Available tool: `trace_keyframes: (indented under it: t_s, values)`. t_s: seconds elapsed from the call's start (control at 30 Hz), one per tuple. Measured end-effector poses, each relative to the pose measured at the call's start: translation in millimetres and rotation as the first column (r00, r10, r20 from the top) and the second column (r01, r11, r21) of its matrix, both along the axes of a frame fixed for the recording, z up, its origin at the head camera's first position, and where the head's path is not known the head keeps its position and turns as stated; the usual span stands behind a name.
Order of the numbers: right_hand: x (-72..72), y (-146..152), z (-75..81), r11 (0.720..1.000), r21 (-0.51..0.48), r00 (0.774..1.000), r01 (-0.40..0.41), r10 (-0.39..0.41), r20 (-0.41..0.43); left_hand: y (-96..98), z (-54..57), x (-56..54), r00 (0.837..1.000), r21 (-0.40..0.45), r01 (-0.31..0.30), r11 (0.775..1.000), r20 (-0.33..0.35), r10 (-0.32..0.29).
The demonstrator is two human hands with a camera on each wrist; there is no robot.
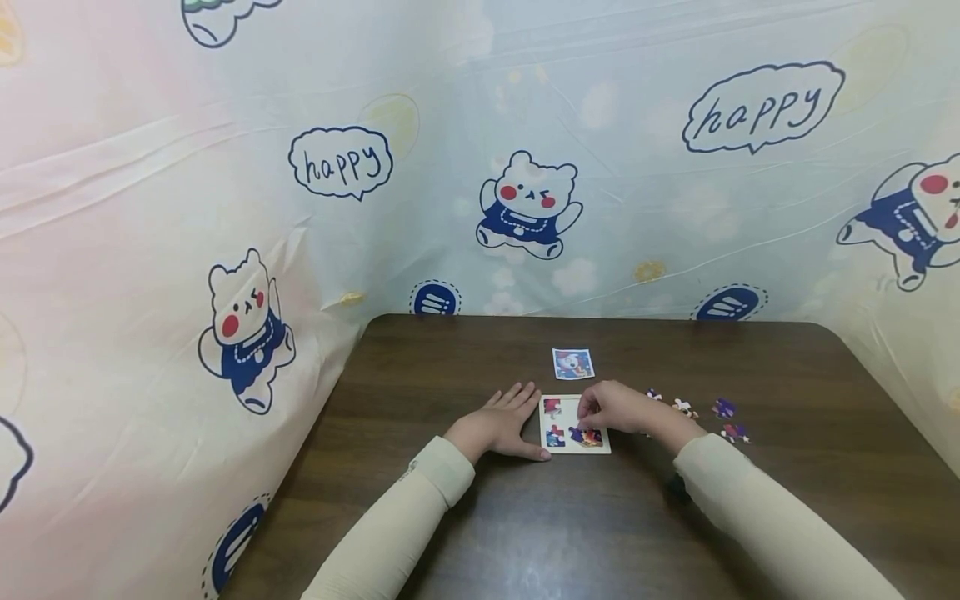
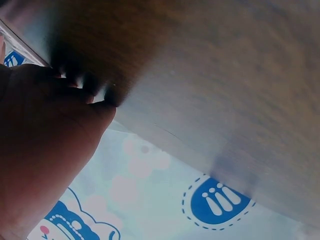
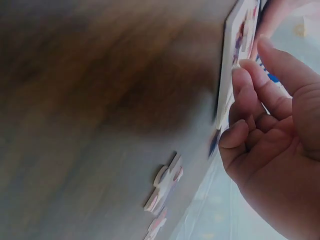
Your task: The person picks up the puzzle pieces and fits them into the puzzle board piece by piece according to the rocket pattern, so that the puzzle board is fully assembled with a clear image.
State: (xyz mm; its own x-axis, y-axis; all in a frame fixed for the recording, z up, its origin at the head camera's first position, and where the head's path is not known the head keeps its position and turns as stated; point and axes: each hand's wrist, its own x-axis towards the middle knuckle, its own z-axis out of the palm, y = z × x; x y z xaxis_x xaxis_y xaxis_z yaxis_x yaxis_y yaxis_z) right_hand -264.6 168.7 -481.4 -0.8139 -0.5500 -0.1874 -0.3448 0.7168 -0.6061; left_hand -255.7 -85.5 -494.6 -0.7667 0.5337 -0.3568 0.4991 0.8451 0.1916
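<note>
A small white-framed puzzle board (image 1: 566, 451) lies on the table with several colourful pieces in it. My left hand (image 1: 498, 423) rests spread on the table at the board's left side, its thumb at the near left corner. Over the board's right half, my right hand (image 1: 611, 406) points down, thumb and fingertips pinching a puzzle piece (image 1: 577, 434) low above the near row. A red piece (image 1: 552, 407) sits in the far left corner, and a blue and red piece (image 1: 555, 437) in the near left. In the right wrist view, the right hand's lower fingers are curled.
A small picture card (image 1: 573, 364) lies beyond the board. To the right are loose puzzle pieces, among them a purple one (image 1: 723, 407), a red and purple one (image 1: 735, 433) and a whitish one (image 1: 684, 407). A printed cloth (image 1: 630, 208) hangs behind the brown table (image 1: 450, 358).
</note>
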Motion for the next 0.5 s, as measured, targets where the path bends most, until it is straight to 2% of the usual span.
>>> trace_keyframes:
  t_s: [0.27,0.5]
  values:
    - [6.5,-1.6,-4.9,1.000,-0.002,1.000,0.006,-0.006,-0.022,-0.5,1.0,0.2,1.000,-0.014,0.014,1.000,-0.014,-0.014]
    - [6.5,-5.5,-8.1,1.000,0.007,1.000,0.000,0.000,-0.021,-0.9,3.2,1.9,1.000,-0.009,0.020,1.000,-0.023,-0.020]
